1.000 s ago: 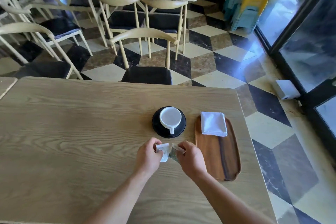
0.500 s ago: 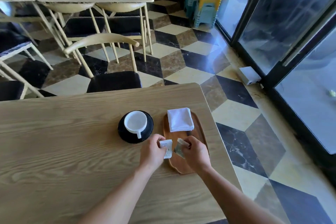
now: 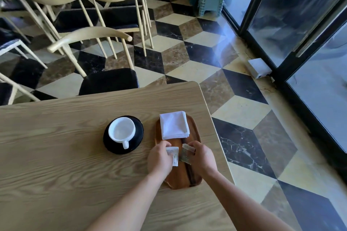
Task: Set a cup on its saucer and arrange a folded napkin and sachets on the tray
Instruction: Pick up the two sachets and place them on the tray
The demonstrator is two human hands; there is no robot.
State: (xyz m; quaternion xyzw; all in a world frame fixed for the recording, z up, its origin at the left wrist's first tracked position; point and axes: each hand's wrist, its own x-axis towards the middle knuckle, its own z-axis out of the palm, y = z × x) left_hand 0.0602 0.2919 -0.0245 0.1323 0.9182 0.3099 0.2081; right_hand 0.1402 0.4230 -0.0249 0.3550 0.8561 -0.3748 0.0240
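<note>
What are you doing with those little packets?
A person is setting up a coffee tray. The left hand holds a white sachet and the right hand holds a greenish sachet, both over the near part of the wooden tray. A folded white napkin already lies on the tray's far end. Beside the tray, on the table, the white cup sits on its black saucer. The sachets are not yet set down.

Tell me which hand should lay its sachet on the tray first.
Probably the left hand. Its white sachet hangs flat over bare wooden tray just below the napkin. The right hand holds its greenish sachet more tilted.
</note>
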